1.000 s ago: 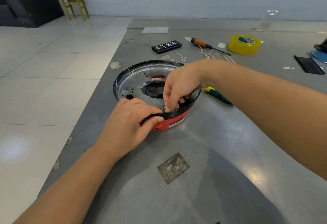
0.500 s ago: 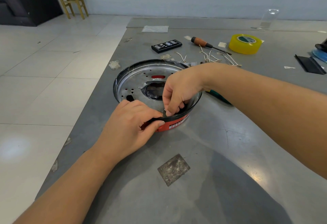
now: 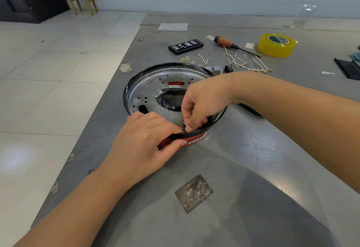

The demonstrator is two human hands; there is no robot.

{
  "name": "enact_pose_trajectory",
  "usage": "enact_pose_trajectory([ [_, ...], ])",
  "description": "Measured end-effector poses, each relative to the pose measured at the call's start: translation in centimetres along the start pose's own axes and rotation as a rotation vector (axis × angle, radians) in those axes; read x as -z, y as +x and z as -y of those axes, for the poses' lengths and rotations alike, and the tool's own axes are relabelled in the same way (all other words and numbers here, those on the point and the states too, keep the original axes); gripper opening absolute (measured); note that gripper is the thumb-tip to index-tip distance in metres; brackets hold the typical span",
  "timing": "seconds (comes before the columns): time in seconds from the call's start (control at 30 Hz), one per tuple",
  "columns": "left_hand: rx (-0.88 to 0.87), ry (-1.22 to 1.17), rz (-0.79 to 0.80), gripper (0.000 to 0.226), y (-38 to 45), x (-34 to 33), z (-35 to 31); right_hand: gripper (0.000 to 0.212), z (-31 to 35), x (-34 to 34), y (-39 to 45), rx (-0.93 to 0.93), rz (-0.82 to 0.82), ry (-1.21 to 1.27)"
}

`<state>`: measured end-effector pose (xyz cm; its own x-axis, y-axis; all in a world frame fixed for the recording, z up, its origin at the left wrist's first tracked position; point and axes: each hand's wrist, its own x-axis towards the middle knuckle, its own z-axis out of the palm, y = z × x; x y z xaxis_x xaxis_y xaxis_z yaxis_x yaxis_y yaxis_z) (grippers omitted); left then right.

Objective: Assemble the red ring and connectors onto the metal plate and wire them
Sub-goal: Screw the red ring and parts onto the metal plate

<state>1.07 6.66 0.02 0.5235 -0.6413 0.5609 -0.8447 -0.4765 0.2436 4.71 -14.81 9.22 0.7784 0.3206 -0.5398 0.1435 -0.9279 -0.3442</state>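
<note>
Left to right. Our left hand (image 3: 145, 139) grips the near rim of the metal plate (image 3: 155, 83), thumb curled onto the red ring (image 3: 196, 139) under the black lip, fingers hooked over the top edge. Compared with a second ago that grip has hardly shifted; it is still just steadying the plate on the grey table (image 3: 253, 178).

Next, our right hand (image 3: 200, 106) reaches inside the dish at the near wall, fingers curled tight and pinching a small metal part (image 3: 184, 123), possibly a screw or nut, too small to tell. Over the last second the fingertips have crept a little closer to the left thumb, nothing more. We judge a fastener is being seated through the wall into the ring, so ring mounting is still under way and wiring has not begun.

Containers: the plate is a shallow dish; inside we see only its own holes, a red slot at the back, the dark centre cut-out, and the right fingers. The black bit case (image 3: 186, 46) beyond holds rows of bits.

Further right, out of use: the screwdriver (image 3: 226, 43), loose white wires (image 3: 243, 63), small connectors (image 3: 228, 69) just behind the plate, and a yellow tape roll (image 3: 276, 45).
</note>
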Motion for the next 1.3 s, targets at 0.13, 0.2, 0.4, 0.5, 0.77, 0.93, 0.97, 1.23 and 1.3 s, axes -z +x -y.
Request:
enact_pose_trajectory([
  [0.13,-0.001,-0.004,-0.015,0.027,0.1,-0.1,-0.1,0.011,-0.1,-0.2,0.2,-0.009,-0.021,-0.022],
  [0.2,-0.003,0.002,-0.015,0.027,0.1,-0.1,-0.2,0.01,-0.1,-0.4,0.2,-0.012,-0.043,-0.025],
  [0.4,0.01,0.006,-0.029,0.026,0.1,-0.1,-0.4,0.009,-0.1,-0.8,-0.2,-0.011,-0.085,-0.015],
  [0.5,0.018,0.026,-0.036,0.026,0.1,-0.2,-0.6,0.009,0.1,-0.7,-0.4,-0.01,-0.077,-0.014],
  [0.77,0.042,0.109,-0.135,0.026,-0.2,-1.4,-1.4,0.007,0.1,-0.6,-0.3,-0.016,-0.079,-0.016],
  [0.93,0.029,0.169,-0.213,0.022,-0.3,-2.2,-1.7,0.006,-0.2,-0.8,-0.9,0.0,-0.099,0.031],
  [0.97,0.024,0.173,-0.217,0.021,-0.3,-2.3,-1.7,0.008,-0.3,-0.7,-1.0,0.002,-0.102,0.033],
  [1.23,-0.003,0.182,-0.234,0.023,-0.4,-2.6,-1.3,0.007,-0.6,-0.3,-0.8,0.002,-0.073,0.051],
  [1.3,-0.001,0.182,-0.229,0.023,-0.4,-2.6,-1.3,0.006,-0.5,-0.2,-1.1,0.014,-0.052,0.103],
])
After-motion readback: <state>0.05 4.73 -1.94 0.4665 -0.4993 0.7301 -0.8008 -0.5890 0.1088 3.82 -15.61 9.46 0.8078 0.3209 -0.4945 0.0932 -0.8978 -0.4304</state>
